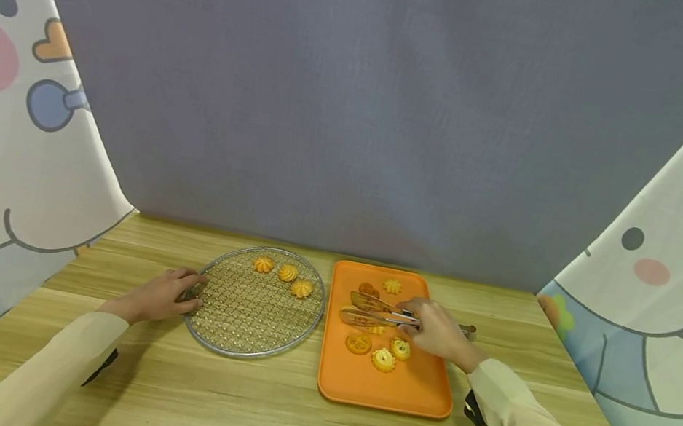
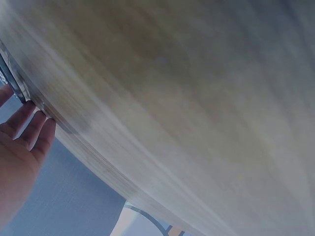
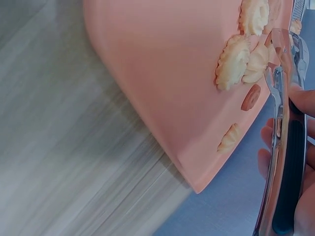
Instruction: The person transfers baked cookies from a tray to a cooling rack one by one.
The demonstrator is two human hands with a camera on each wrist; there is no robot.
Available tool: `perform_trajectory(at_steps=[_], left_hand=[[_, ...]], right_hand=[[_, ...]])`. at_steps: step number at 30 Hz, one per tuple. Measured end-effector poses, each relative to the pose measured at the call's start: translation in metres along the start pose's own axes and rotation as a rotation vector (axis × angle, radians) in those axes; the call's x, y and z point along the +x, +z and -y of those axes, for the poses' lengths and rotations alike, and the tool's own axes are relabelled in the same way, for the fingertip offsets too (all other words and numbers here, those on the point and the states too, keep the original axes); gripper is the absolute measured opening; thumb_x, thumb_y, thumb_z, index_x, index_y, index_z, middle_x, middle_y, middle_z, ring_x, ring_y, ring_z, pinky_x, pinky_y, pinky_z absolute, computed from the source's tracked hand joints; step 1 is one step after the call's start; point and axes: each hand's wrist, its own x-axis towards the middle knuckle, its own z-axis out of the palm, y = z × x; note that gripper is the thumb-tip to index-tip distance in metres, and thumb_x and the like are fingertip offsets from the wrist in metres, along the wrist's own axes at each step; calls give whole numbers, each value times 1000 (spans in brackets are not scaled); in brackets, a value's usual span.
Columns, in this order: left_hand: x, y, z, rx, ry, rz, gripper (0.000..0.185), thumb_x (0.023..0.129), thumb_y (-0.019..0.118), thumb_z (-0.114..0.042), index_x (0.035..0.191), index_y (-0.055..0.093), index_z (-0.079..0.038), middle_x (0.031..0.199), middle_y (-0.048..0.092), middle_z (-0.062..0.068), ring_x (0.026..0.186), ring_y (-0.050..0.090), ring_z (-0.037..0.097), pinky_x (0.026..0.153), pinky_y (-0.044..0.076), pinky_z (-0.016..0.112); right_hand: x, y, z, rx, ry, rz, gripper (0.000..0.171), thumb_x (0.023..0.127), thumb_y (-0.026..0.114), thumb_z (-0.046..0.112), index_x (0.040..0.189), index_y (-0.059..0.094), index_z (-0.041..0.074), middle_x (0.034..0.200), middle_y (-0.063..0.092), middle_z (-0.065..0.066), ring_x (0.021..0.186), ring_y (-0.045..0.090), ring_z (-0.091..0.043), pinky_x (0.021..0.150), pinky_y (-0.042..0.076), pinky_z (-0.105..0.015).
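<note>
The right hand is curling its fingers round the tongs, gripping them near the middle while the blades are lying slightly parted over the orange tray. The blades are pointing toward nine o'clock, hovering among the cookies on the tray; whether a cookie is sitting between them I cannot tell. The left hand is resting with fairly straight fingers against the rim of the round wire rack at its nine o'clock edge, steadying it rather than clutching it.

Three cookies are already lying on the rack near its twelve o'clock edge. About six are remaining on the tray: one at twelve o'clock, the others clustered under and below the tongs. So the moving is looking roughly a third done, judging by the count.

The left wrist view is showing mostly blurred bench and only a sliver of rack. The right wrist view is cutting off the tong tips, and the hand is hiding part of the handle
</note>
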Motion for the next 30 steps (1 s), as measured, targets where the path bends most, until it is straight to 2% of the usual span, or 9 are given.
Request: perform_trajectory(at_steps=[3, 11, 18, 30], left_hand=[[0, -1, -1, 0, 5, -1, 44, 86, 63, -27, 121, 55, -1, 113, 55, 25, 100, 52, 46, 83, 42, 59], [0, -3, -4, -12, 5, 2, 44, 85, 64, -26, 119, 56, 0, 113, 55, 24, 100, 52, 47, 83, 42, 59], [0, 0, -2, 4, 5, -2, 43, 85, 64, -26, 119, 56, -1, 113, 55, 24, 99, 52, 46, 83, 42, 58], [0, 2, 0, 14, 9, -13, 43, 85, 64, -26, 119, 56, -1, 113, 55, 24, 99, 52, 46, 83, 42, 58]], right_hand=[[2, 1, 1, -12, -15, -6, 33, 81, 67, 10, 113, 63, 2, 104, 65, -11, 86, 62, -23, 70, 52, -36], [4, 3, 1, -55, -41, -26, 30, 80, 67, 7, 109, 64, 2, 96, 66, -9, 75, 59, -15, 61, 46, -26], [4, 4, 0, -81, -35, -50, 29, 79, 67, 6, 108, 66, 4, 96, 66, -7, 79, 61, -17, 65, 49, -30], [2, 5, -1, -81, -28, -61, 29, 79, 66, 7, 109, 66, 4, 97, 66, -8, 78, 60, -17, 65, 49, -31]])
